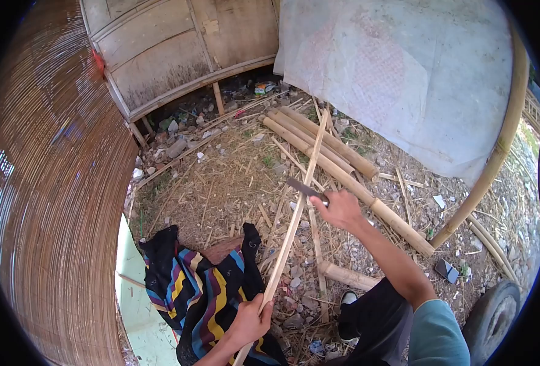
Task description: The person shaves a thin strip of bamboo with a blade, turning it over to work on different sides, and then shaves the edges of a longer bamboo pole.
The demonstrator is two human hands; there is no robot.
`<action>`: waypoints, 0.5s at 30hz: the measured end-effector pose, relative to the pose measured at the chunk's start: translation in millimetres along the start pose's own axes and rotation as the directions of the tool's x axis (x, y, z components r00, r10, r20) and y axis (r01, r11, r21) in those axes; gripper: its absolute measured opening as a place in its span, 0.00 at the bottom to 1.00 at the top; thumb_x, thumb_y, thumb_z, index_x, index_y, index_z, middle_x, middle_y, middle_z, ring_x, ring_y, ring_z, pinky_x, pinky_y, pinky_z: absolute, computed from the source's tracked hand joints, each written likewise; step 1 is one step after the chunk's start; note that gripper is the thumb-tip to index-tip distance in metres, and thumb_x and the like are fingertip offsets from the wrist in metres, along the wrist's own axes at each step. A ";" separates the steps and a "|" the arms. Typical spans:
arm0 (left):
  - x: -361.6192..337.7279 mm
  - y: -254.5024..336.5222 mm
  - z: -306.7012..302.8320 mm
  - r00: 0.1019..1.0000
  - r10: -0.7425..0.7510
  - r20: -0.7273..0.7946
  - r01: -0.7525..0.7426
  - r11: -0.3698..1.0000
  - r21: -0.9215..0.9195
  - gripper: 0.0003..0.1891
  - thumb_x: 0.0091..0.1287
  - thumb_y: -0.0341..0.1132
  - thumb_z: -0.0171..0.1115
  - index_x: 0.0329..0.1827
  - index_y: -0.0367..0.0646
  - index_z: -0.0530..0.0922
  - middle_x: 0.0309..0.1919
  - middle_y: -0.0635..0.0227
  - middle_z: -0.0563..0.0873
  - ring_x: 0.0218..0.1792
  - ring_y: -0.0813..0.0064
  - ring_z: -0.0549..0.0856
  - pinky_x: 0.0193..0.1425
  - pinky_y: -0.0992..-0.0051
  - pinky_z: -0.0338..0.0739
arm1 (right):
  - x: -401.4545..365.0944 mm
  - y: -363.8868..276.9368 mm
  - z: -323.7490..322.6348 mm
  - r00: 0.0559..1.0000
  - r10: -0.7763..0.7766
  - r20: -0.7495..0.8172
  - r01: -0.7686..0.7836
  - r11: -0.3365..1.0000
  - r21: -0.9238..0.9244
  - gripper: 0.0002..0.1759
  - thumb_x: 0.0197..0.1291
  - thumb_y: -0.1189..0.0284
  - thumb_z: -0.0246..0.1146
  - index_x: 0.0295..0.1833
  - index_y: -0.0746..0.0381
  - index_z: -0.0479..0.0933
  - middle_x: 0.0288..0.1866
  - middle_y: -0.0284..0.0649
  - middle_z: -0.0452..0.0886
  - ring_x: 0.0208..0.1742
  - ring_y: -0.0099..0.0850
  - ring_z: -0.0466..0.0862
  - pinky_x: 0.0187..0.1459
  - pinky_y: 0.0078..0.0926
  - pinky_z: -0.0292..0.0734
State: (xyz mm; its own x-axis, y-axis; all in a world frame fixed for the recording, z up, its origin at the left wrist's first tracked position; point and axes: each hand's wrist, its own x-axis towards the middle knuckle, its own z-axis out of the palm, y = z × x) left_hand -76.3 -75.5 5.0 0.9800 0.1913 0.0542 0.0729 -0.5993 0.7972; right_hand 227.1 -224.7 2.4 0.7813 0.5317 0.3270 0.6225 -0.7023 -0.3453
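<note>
A long pale bamboo strip (292, 235) runs slantwise from the bottom centre up to the bamboo poles. My left hand (250, 321) is wrapped round its lower part. In my right hand (339, 209) is the handle of a dark-bladed knife (304, 189), whose blade lies across the strip's upper half. Beneath the left hand and strip is a black cloth with coloured wavy stripes (212, 287).
Several bamboo poles (343, 160) lie on the littered ground beyond my right hand. A woven screen (56, 183) stands left, a pale sheet (398, 73) hangs at the back right. A tyre (495, 320) and a dark flat object (447, 270) are at right.
</note>
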 end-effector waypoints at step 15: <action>1.6 4.9 -6.0 0.939 -0.297 0.172 0.339 0.883 -0.325 0.07 0.72 0.30 0.50 0.43 0.35 0.73 0.16 0.75 0.71 0.12 0.88 0.68 0.14 0.82 0.62 | -10.0 -17.4 3.0 0.985 0.043 0.166 -0.051 0.998 0.045 0.42 0.61 0.34 0.41 0.35 0.61 0.83 0.16 0.45 0.78 0.20 0.40 0.83 0.23 0.40 0.78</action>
State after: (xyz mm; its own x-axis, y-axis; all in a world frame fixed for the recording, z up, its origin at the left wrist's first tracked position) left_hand -75.5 -73.5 12.6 0.9307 0.2240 -0.2891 0.3360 -0.2115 0.9178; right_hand 208.6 -216.4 2.4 0.8038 0.5725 0.1616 0.5836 -0.7064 -0.4006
